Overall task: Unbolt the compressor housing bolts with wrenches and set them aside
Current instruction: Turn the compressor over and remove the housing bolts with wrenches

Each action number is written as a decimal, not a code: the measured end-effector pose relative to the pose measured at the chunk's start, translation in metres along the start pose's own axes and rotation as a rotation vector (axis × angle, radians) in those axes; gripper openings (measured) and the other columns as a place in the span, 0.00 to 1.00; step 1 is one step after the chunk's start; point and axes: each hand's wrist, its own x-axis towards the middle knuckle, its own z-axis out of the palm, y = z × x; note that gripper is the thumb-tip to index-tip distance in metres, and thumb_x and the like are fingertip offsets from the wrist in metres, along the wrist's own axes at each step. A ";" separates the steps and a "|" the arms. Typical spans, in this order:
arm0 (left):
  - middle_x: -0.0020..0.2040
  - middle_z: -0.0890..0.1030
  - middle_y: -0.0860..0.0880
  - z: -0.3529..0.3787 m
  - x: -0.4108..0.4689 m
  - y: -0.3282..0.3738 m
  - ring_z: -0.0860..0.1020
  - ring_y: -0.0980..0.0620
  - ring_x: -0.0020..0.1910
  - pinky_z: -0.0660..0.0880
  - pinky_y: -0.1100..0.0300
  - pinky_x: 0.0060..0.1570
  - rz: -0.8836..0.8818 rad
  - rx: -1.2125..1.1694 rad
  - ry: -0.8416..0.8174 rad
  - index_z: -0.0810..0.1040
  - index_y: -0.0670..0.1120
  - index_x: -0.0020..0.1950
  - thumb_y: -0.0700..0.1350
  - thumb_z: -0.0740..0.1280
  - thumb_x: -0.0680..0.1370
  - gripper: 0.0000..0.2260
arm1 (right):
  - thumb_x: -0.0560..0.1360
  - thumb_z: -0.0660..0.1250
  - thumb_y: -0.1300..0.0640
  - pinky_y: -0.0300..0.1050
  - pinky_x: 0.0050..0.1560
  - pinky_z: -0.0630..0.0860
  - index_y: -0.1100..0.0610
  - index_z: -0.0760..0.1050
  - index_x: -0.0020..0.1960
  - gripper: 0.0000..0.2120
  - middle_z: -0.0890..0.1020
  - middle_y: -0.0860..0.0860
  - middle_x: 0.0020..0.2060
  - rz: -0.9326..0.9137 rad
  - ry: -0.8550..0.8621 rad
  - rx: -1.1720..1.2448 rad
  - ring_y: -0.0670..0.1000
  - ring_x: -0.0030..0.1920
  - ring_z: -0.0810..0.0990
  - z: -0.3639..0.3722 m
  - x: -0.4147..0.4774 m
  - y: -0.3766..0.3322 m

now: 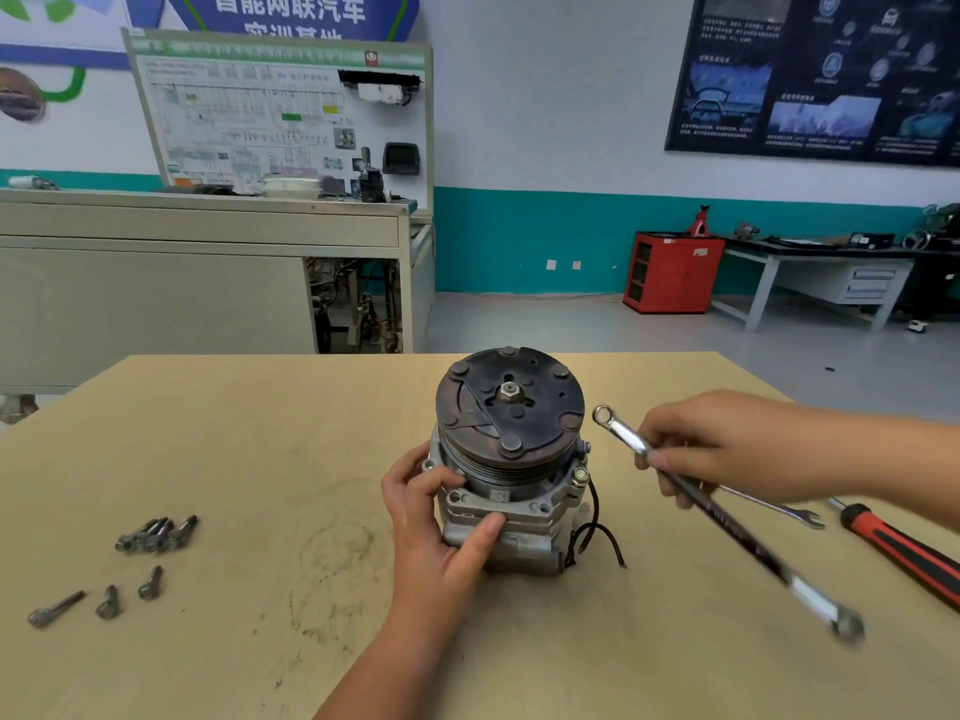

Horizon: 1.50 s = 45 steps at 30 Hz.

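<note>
Wooden table [260,433]: compressor [511,459], wrench [753,548], bolts [156,535]

A: What's behind?
B: A white wall with a teal lower band [545,122], a dark blue poster [810,75], grey floor [545,324].
A: Furniture?
B: A red metal cabinet [672,272] beside a grey steel workbench [872,285]; left, a white diagram board [249,116], possibly wiring.

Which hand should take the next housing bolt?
Probably the right hand: it holds the long silver wrench beside the grey metal compressor, while the left hand grips and steadies it.
</note>
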 end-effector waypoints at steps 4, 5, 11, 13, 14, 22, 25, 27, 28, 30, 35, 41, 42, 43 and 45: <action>0.65 0.64 0.48 -0.001 0.001 0.000 0.67 0.45 0.66 0.68 0.62 0.63 -0.011 0.004 -0.013 0.67 0.72 0.52 0.55 0.68 0.68 0.18 | 0.79 0.60 0.59 0.37 0.27 0.74 0.61 0.75 0.47 0.08 0.81 0.52 0.30 0.150 0.029 0.718 0.50 0.30 0.82 0.032 -0.014 -0.003; 0.65 0.64 0.48 -0.001 0.000 0.001 0.68 0.44 0.66 0.69 0.59 0.63 -0.018 0.006 -0.014 0.67 0.73 0.52 0.55 0.68 0.68 0.18 | 0.79 0.60 0.58 0.37 0.26 0.74 0.62 0.76 0.47 0.09 0.81 0.53 0.29 0.159 0.011 0.818 0.50 0.29 0.81 0.037 -0.016 -0.007; 0.65 0.64 0.48 -0.001 0.000 0.001 0.68 0.43 0.66 0.68 0.64 0.62 -0.012 0.005 -0.013 0.67 0.72 0.52 0.55 0.68 0.68 0.18 | 0.80 0.58 0.57 0.36 0.24 0.73 0.61 0.74 0.46 0.10 0.79 0.52 0.26 0.173 -0.102 0.877 0.50 0.25 0.80 0.048 -0.015 -0.020; 0.65 0.64 0.47 -0.001 0.000 0.001 0.68 0.42 0.66 0.69 0.61 0.63 -0.015 0.006 -0.012 0.67 0.72 0.52 0.55 0.68 0.68 0.18 | 0.80 0.58 0.55 0.36 0.24 0.73 0.60 0.74 0.46 0.10 0.80 0.52 0.26 0.188 -0.136 0.827 0.50 0.26 0.80 0.046 -0.015 -0.022; 0.65 0.64 0.48 -0.002 0.000 0.001 0.68 0.43 0.66 0.69 0.61 0.63 -0.018 0.007 -0.013 0.68 0.72 0.52 0.55 0.68 0.68 0.17 | 0.80 0.58 0.54 0.37 0.25 0.74 0.59 0.74 0.46 0.10 0.79 0.51 0.26 0.198 -0.169 0.758 0.50 0.26 0.80 0.041 -0.014 -0.022; 0.65 0.64 0.49 -0.003 -0.001 0.002 0.67 0.48 0.67 0.66 0.70 0.62 -0.027 -0.004 -0.019 0.68 0.72 0.52 0.55 0.68 0.68 0.17 | 0.79 0.54 0.43 0.39 0.49 0.70 0.43 0.73 0.55 0.11 0.72 0.41 0.43 -0.105 -0.081 -0.725 0.42 0.45 0.71 -0.024 0.019 -0.024; 0.65 0.64 0.49 -0.002 -0.001 0.002 0.67 0.48 0.67 0.66 0.70 0.61 -0.023 -0.004 -0.018 0.68 0.72 0.52 0.54 0.68 0.68 0.18 | 0.79 0.56 0.44 0.38 0.46 0.71 0.40 0.72 0.47 0.07 0.75 0.41 0.41 -0.060 -0.118 -0.608 0.42 0.43 0.75 -0.031 0.019 -0.017; 0.65 0.63 0.48 -0.001 -0.001 0.002 0.67 0.44 0.66 0.67 0.68 0.62 -0.015 0.000 -0.012 0.68 0.72 0.53 0.54 0.68 0.68 0.18 | 0.80 0.57 0.49 0.40 0.44 0.75 0.46 0.73 0.44 0.09 0.81 0.43 0.36 0.060 -0.213 -0.172 0.44 0.40 0.82 -0.029 0.012 -0.011; 0.64 0.63 0.48 0.000 -0.001 0.003 0.67 0.43 0.66 0.68 0.66 0.62 -0.010 0.003 -0.006 0.67 0.72 0.53 0.54 0.68 0.68 0.19 | 0.80 0.57 0.51 0.41 0.42 0.77 0.52 0.73 0.45 0.09 0.83 0.46 0.36 0.103 -0.245 0.100 0.48 0.40 0.84 -0.023 0.007 -0.009; 0.64 0.63 0.46 0.000 0.000 0.003 0.67 0.41 0.65 0.69 0.60 0.63 0.004 0.009 0.003 0.67 0.73 0.53 0.54 0.68 0.68 0.19 | 0.80 0.57 0.53 0.40 0.38 0.79 0.58 0.72 0.47 0.10 0.84 0.51 0.37 0.134 -0.281 0.514 0.55 0.42 0.85 0.000 -0.001 -0.009; 0.63 0.63 0.47 0.000 0.000 0.003 0.67 0.39 0.65 0.69 0.51 0.62 0.021 0.023 0.016 0.67 0.73 0.54 0.54 0.68 0.68 0.20 | 0.80 0.57 0.54 0.39 0.30 0.78 0.60 0.72 0.47 0.11 0.84 0.55 0.33 0.154 -0.254 0.846 0.55 0.35 0.85 0.044 -0.006 -0.020; 0.63 0.63 0.49 0.000 0.000 0.002 0.66 0.43 0.66 0.68 0.57 0.63 0.015 0.023 0.014 0.66 0.73 0.53 0.54 0.68 0.68 0.20 | 0.80 0.57 0.53 0.37 0.26 0.76 0.60 0.73 0.44 0.13 0.82 0.54 0.29 0.213 -0.230 0.867 0.53 0.29 0.83 0.045 -0.005 -0.028; 0.63 0.63 0.48 0.000 0.000 0.002 0.66 0.43 0.66 0.68 0.58 0.63 0.017 0.023 0.018 0.66 0.73 0.53 0.54 0.68 0.68 0.20 | 0.80 0.57 0.52 0.37 0.25 0.75 0.59 0.73 0.44 0.13 0.81 0.52 0.27 0.227 -0.254 0.775 0.52 0.28 0.82 0.038 -0.005 -0.027; 0.62 0.63 0.48 0.000 0.000 0.002 0.66 0.43 0.65 0.68 0.58 0.63 0.018 0.025 0.019 0.66 0.73 0.53 0.54 0.68 0.68 0.20 | 0.80 0.57 0.51 0.36 0.26 0.75 0.58 0.74 0.43 0.14 0.80 0.50 0.26 0.238 -0.270 0.619 0.51 0.27 0.82 0.027 -0.003 -0.025; 0.63 0.63 0.48 0.000 0.000 0.002 0.66 0.41 0.65 0.68 0.54 0.63 0.012 0.028 0.018 0.66 0.73 0.53 0.54 0.68 0.68 0.20 | 0.79 0.59 0.47 0.37 0.32 0.75 0.54 0.76 0.42 0.14 0.80 0.46 0.26 0.203 -0.224 0.153 0.47 0.28 0.80 0.005 0.002 -0.024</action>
